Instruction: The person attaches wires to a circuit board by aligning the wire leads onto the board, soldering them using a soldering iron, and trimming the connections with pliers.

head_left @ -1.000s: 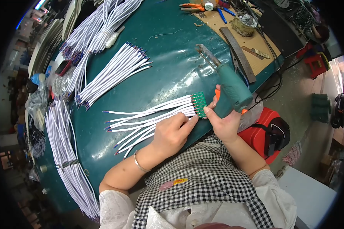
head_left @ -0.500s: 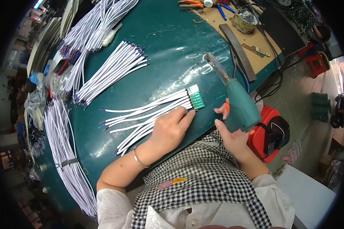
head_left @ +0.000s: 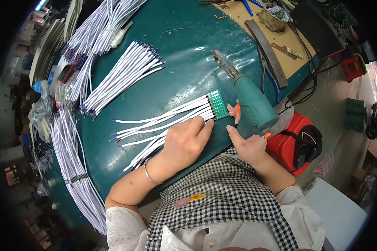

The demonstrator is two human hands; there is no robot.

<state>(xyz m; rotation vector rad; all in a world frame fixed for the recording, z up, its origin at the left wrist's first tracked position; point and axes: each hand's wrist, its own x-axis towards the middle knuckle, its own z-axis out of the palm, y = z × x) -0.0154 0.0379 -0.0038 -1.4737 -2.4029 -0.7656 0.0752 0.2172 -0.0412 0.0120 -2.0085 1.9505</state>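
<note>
My left hand (head_left: 185,140) rests on the bench, its fingers closed over a row of white cables (head_left: 178,108) near their right ends. Those cables meet the edge of a green circuit board panel (head_left: 218,105), which lies flat just beyond my fingertips. Dark and coloured wire tips stick out at the cables' left ends. In my right hand (head_left: 248,144) is a green pistol-shaped soldering gun (head_left: 255,104) with an orange trigger. Its metal tip points up and left, above the bench and apart from the panel. My palm and the gun body hide part of the grip.
Bundles of white cable lie at the centre left (head_left: 121,79), far left (head_left: 77,167) and back (head_left: 100,29) of the green bench mat (head_left: 184,62). Right of the gun are pliers (head_left: 269,77), a metal bar (head_left: 266,54) and a foil-topped pot (head_left: 274,19). A red case (head_left: 291,142) stands below.
The soldering gun in my right hand has moved left, closer to the panel. A bright patch at the panel's top corner no longer shows. My left hand stays nearly still.
</note>
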